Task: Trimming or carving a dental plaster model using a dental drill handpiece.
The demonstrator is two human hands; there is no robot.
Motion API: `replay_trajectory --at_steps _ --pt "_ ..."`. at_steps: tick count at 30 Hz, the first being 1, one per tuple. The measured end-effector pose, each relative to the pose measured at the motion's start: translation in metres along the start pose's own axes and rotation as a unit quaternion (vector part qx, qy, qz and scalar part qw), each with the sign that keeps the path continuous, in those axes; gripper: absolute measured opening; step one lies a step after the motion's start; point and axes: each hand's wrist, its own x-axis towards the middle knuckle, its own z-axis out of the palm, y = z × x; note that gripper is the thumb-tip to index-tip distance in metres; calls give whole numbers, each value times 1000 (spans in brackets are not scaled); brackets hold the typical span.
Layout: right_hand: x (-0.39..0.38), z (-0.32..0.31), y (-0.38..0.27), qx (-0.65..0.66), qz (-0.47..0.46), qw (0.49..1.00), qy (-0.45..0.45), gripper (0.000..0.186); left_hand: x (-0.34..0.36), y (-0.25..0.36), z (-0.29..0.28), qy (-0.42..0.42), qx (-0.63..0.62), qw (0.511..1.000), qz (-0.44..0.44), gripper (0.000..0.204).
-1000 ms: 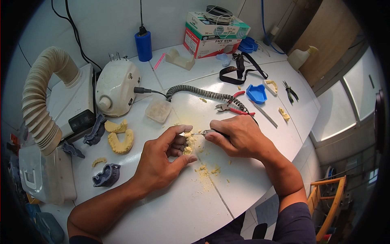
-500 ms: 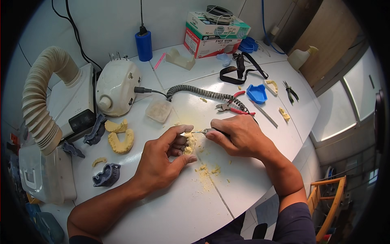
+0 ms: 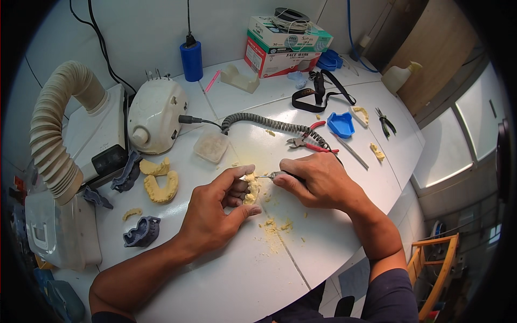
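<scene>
A pale yellow plaster dental model [image 3: 251, 189] is pinched between the thumb and fingers of my left hand [image 3: 218, 202], just above the white tabletop. My right hand [image 3: 318, 180] is wrapped round a rotary handpiece [image 3: 281, 174]. Its thin metal bit [image 3: 264, 176] meets the upper end of the model, close to my left fingertips. From the grip, a coiled grey cord [image 3: 269, 123] runs back to a white control unit [image 3: 157, 117]. Yellow plaster crumbs [image 3: 276, 225] lie scattered below the model. My left palm hides part of it.
Left stand yellow plaster models [image 3: 161, 187], grey impressions [image 3: 141, 232] and a ribbed hose [image 3: 54, 124]. Beyond my hands sits a lidded clear box [image 3: 210, 147]. Red-handled cutters [image 3: 307, 143], a blue tray [image 3: 341, 125] and black pliers [image 3: 385, 123] lie right. Stacked boxes [image 3: 283, 48] stand behind.
Hardly anything differs. Both hands keep the same hold, and the bit stays against the model's upper end.
</scene>
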Motion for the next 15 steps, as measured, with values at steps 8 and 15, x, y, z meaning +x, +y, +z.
replay_trajectory --at_steps 8,15 --pt "1 0 1 5 -2 1000 4 51 0 1 0 -2 -15 1000 -7 65" --pt "1 1 2 8 -1 1000 5 51 0 2 -1 -6 1 1000 -2 64"
